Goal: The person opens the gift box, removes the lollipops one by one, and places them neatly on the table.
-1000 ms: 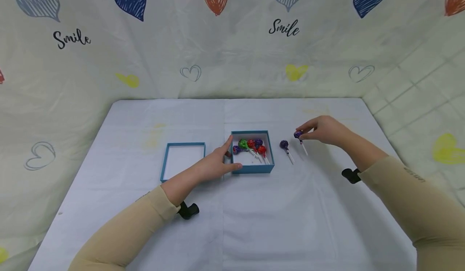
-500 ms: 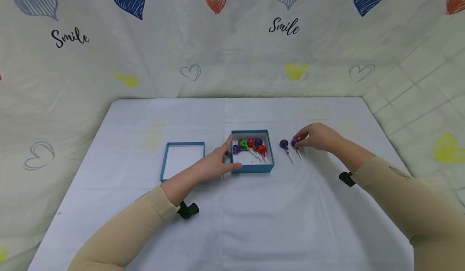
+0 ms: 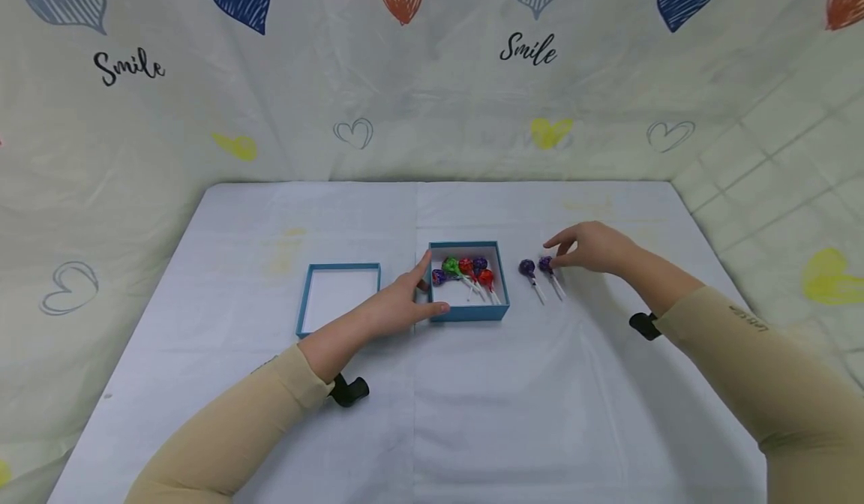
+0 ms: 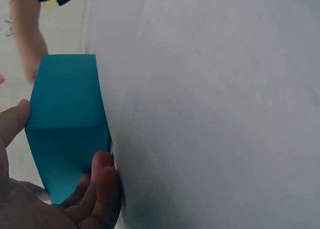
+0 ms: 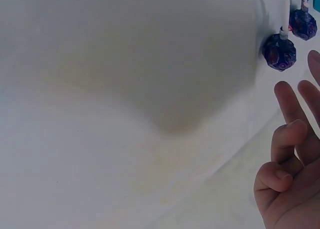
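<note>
purple lollipop point(image 5: 280, 53) just beside right hand point(image 3: 594, 246), fingers parted and empty, left hand point(image 3: 403, 305) spread against blue box point(image 3: 472, 314)

- Right hand point(image 3: 597, 247), left side: two purple lollipops point(image 3: 527, 267) obstruct the low route to the blue box point(image 3: 469, 314); one lies just beside the fingertips.
- Right hand, far side: bare worktop point(image 3: 513, 406) extends to the upright backdrop point(image 3: 439, 76).
- Left hand point(image 3: 401, 305), right side: blocked by the box wall.
- Left hand, left side: the lid point(image 3: 344, 268) narrows passage.
- Between the forearms, nearside: broad free lane.
</note>
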Motion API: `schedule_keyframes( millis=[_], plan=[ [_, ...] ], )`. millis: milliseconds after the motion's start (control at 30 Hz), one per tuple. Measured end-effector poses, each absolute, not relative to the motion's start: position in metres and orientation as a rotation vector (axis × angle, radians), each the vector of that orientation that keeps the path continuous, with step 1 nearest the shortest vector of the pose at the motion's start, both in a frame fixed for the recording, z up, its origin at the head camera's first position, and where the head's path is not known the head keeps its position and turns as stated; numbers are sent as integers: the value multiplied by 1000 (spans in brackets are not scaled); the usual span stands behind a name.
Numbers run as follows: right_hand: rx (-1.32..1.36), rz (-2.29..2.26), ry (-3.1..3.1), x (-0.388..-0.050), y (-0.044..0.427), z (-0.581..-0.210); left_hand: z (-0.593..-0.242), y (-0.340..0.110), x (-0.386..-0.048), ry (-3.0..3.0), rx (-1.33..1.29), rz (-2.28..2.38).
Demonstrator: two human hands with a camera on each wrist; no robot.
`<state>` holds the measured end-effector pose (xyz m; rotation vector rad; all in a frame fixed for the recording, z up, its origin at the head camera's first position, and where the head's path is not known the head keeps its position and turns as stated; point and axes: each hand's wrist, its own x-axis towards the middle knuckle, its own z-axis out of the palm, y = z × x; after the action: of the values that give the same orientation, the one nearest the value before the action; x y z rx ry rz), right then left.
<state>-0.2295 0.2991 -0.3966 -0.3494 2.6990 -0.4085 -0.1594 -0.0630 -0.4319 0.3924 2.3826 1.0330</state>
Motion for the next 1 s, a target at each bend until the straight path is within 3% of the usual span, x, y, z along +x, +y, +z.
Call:
schedule_keyframes(
  millis=[467,1000],
  plan=[
    [-383,-440,2693,-231,284,-380,-432,-63,-159,2382,388,1041],
    [-708,-413,2613,-236,196,-357,-432,-63,-160,2365,402,1068]
  ],
)
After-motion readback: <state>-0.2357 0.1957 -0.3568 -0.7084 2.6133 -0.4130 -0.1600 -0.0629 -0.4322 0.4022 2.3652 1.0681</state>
